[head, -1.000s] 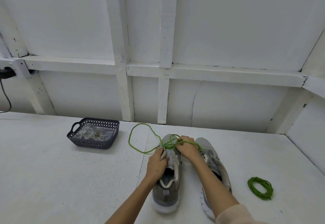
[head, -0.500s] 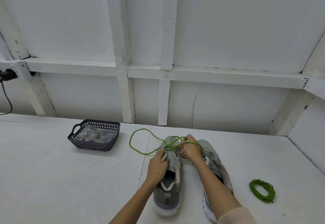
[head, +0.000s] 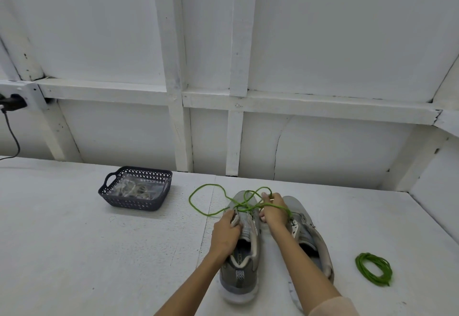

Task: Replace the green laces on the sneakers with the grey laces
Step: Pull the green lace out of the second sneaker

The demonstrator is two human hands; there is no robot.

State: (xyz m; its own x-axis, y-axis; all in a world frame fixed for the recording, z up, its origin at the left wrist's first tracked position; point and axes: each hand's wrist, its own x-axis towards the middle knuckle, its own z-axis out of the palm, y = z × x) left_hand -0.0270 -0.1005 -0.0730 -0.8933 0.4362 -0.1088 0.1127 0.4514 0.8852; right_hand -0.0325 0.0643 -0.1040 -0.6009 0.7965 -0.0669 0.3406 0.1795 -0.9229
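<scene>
Slightly toeward since a second ago, the right hand (head: 273, 214) pinches the green lace (head: 244, 207), drawing it from the eyelets; the left hand (head: 226, 232) grips the left sneaker (head: 242, 273) to steady it. Grey laces (head: 134, 189) wait in the basket (head: 139, 203).

Left sneaker (head: 244, 266) and right sneaker (head: 305, 228) side by side at the bench's (head: 74, 253) near edge — my left hand (head: 224, 235) on the left one. Loose lace (head: 198, 210) loops over its toe; basket (head: 135, 201) back-left, bagged laces (head: 135, 189) inside; coiled lace (head: 373, 268) to the right.
</scene>
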